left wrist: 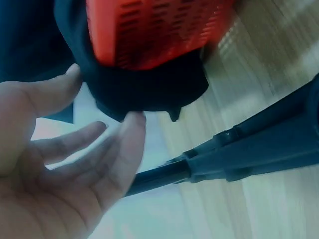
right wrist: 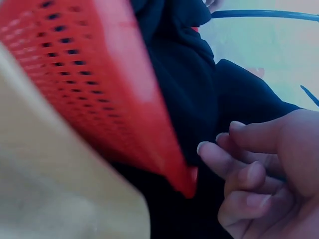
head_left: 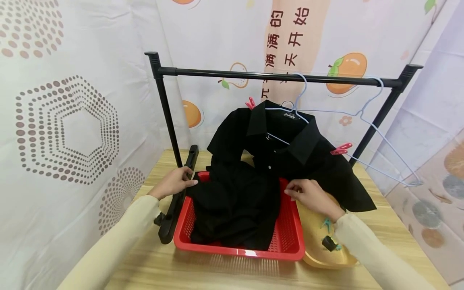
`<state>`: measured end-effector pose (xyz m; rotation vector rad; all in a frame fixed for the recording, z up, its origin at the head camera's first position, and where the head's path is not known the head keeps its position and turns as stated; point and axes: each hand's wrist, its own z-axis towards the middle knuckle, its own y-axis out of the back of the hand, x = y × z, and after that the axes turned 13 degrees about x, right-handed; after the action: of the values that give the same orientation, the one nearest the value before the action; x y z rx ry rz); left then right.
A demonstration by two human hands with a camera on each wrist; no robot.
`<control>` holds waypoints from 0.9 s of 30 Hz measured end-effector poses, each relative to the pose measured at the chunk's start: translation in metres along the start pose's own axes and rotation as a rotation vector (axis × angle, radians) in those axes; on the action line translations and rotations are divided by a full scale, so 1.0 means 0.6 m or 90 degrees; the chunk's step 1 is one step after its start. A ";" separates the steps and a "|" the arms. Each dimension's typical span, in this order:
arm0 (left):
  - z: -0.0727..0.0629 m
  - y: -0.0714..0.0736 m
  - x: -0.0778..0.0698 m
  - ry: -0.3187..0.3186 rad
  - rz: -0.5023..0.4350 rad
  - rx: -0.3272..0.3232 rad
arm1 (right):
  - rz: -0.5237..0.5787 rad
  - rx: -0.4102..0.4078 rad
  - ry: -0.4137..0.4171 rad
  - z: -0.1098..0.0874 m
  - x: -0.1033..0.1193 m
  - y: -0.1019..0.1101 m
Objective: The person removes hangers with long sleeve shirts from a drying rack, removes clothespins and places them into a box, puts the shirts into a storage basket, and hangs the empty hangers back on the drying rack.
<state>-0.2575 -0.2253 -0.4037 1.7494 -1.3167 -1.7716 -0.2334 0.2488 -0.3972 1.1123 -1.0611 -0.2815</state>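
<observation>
Here I see the basket (head_left: 217, 249) holding cloth (head_left: 235, 205) between empty fingers (right wrist: 219, 158): left hand (head_left: 174, 182) parted, right hand (head_left: 312, 196) loosely curled.

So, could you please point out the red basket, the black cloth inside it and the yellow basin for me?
Red basket (head_left: 237, 251): head view, middle of its front rim.
Black cloth (head_left: 235, 203): head view, middle of the heap.
Yellow basin (head_left: 314, 237): head view, a bare part of its inside.

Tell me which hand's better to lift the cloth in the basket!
The left hand, probably: it is at the black cloth's edge, while red basket shows between the cloth and the right hand.
</observation>
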 end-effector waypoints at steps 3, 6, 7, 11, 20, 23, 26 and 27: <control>0.016 0.005 0.004 0.016 -0.054 0.042 | 0.012 0.019 -0.022 0.032 0.004 0.007; 0.025 0.012 0.002 0.023 -0.087 0.046 | 0.009 0.032 -0.049 0.061 0.004 0.008; 0.027 0.015 0.000 0.022 -0.089 0.039 | 0.012 0.038 -0.063 0.070 0.003 0.007; 0.038 0.021 -0.005 0.001 -0.037 -0.017 | 0.073 0.096 -0.129 0.098 -0.006 0.009; 0.076 0.016 -0.033 -0.064 -0.032 -0.128 | 0.177 0.203 -0.160 0.131 -0.031 0.016; 0.087 0.015 -0.041 -0.077 -0.048 -0.070 | 0.150 0.174 -0.153 0.139 -0.030 0.010; 0.096 0.008 -0.046 -0.070 -0.021 0.002 | 0.127 0.146 -0.148 0.144 -0.027 0.005; 0.097 0.005 -0.049 -0.069 -0.004 0.023 | 0.120 0.137 -0.146 0.145 -0.027 0.004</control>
<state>-0.3058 -0.1828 -0.3938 1.6990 -1.3953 -1.8811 -0.3126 0.2090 -0.4008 1.1806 -1.4179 -0.1484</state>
